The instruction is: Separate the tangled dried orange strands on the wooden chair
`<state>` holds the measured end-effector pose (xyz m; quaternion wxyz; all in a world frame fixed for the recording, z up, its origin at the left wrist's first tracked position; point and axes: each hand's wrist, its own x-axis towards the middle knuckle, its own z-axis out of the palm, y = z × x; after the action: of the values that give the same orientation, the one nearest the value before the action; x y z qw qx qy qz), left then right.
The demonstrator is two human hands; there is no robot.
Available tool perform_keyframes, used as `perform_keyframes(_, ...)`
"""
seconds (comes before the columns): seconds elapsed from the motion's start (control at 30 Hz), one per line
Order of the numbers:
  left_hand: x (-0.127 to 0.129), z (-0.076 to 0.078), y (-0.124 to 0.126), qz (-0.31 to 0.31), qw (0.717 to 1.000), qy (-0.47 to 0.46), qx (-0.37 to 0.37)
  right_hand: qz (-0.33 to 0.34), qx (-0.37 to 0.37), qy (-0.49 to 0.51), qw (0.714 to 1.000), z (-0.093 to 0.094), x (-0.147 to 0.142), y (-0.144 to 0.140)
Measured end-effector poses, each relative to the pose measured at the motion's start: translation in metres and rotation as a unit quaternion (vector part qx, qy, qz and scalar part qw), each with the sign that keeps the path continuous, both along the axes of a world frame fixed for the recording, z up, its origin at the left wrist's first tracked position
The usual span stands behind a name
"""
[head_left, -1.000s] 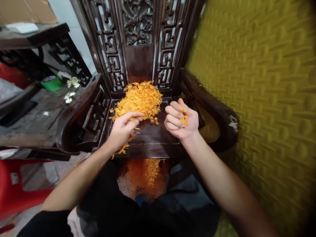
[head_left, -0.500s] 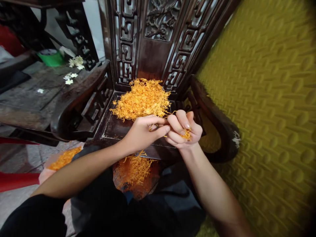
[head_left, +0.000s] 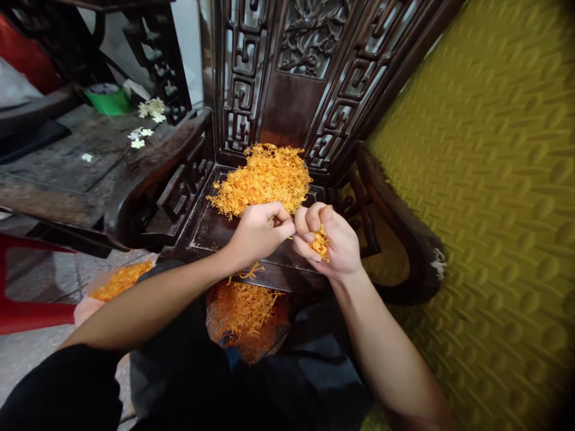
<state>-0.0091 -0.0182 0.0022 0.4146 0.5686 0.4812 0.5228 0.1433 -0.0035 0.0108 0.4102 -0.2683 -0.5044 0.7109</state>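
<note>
On the dark wooden chair seat (head_left: 206,236) lies a heap of thin, curly orange flower-like sprigs (head_left: 265,179). In front of it, my right hand (head_left: 332,242) is curled round a small bunch of the same orange sprigs (head_left: 319,244), which shows in the palm. My left hand (head_left: 263,233) meets it from the left, thumb and forefinger pinched together close to the right fingers. What the left fingertips pinch is too small to make out. Below the seat edge, a bag (head_left: 278,335) holds more stringy orange pieces (head_left: 247,308).
Another pale bag of orange pieces (head_left: 121,281) is on the floor at left, beside a red plastic stool (head_left: 40,317). The left wooden seat (head_left: 49,173) bears green tape (head_left: 108,100) and small white flowers (head_left: 141,134). Curved armrests (head_left: 390,221) flank the chair; a yellow textured surface (head_left: 494,179) rises right.
Both hands have shifted slightly left and remain together. The right palm has turned to show more of its orange bunch. A strand stretched above the right fingers no longer shows. The view has shifted slightly.
</note>
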Motion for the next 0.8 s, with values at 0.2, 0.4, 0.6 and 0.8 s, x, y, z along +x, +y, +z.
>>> perform_keyframes(0.2, 0.005, -0.005, 0.006, -0.010, 1.000, 0.024, 0.016, -0.001, -0.038, 0.065, 0.997, 0.005, -0.005, -0.003)
perform_keyframes(0.4, -0.035, -0.014, 0.051, 0.159, 0.985, 0.064, 0.024, 0.108, -0.007, 0.114, 0.988, 0.018, 0.014, -0.037)
perform_keyframes(0.6, -0.045, -0.013, 0.026, -0.001, 0.987, 0.156, 0.034, 0.003, -0.056, 0.143, 0.988, 0.001, 0.037, 0.000)
perform_keyframes(0.8, -0.043, -0.011, 0.000, -0.076, 0.955, 0.246, 0.146, -0.084, -0.092, 0.098, 0.987, 0.002, 0.057, 0.022)
